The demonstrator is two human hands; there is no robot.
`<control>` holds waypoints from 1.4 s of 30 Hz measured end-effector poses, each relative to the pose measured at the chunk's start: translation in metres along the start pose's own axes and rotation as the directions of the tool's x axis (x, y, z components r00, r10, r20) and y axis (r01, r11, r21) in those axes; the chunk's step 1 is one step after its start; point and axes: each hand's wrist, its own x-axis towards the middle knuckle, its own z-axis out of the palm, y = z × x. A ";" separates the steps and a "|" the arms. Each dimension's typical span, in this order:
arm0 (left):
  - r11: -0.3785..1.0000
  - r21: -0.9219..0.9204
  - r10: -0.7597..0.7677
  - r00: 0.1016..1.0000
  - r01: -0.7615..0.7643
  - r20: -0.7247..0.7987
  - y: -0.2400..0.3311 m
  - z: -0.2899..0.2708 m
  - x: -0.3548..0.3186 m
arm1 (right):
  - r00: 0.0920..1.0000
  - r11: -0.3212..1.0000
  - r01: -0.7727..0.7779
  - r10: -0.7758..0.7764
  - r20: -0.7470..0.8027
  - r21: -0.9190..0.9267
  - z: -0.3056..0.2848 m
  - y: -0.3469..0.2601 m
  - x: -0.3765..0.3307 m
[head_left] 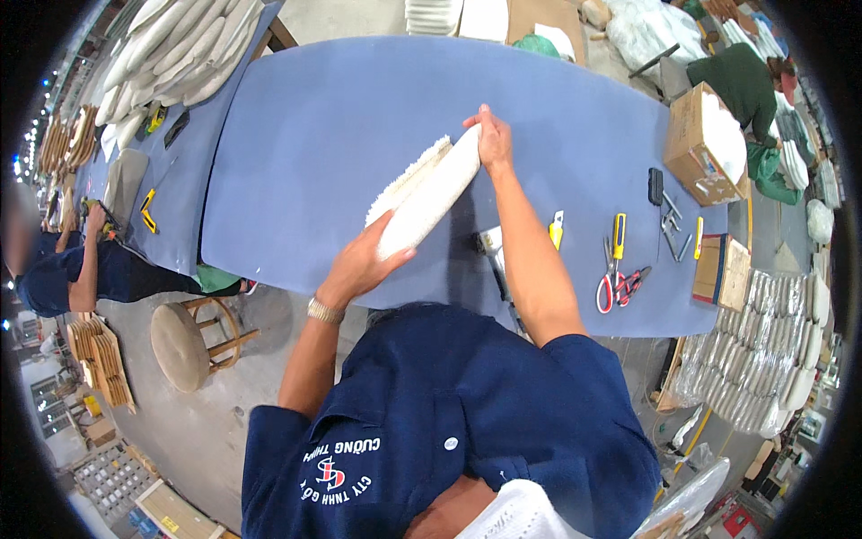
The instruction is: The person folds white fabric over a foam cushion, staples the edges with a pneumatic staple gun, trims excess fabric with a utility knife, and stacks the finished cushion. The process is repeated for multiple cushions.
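A long white upholstered pad with a fuzzy cream edge is held on its side over the blue table. My left hand grips its near end from below. My right hand holds its far end, fingers curled over the top. Both forearms reach up from my dark blue shirt.
To the right lie red-handled scissors, a yellow utility knife, metal tools, an open cardboard box and a small box. White pads are stacked far left and right. A round stool stands left. Other workers sit at left and far right.
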 end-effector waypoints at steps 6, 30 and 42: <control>0.950 0.256 -0.100 0.953 0.176 -0.285 -0.019 0.014 -0.089 | 0.998 0.987 0.033 -0.025 -0.057 0.160 0.006 -0.005 -0.005; 0.906 -0.419 -0.048 0.970 -0.058 -0.237 0.001 0.041 0.016 | 0.998 0.978 0.065 -0.069 0.013 0.198 -0.036 0.006 -0.019; 0.290 -0.944 -0.751 0.649 0.157 -0.123 -0.087 0.075 -0.103 | 0.955 0.888 -0.190 0.067 0.290 0.418 -0.107 -0.029 -0.119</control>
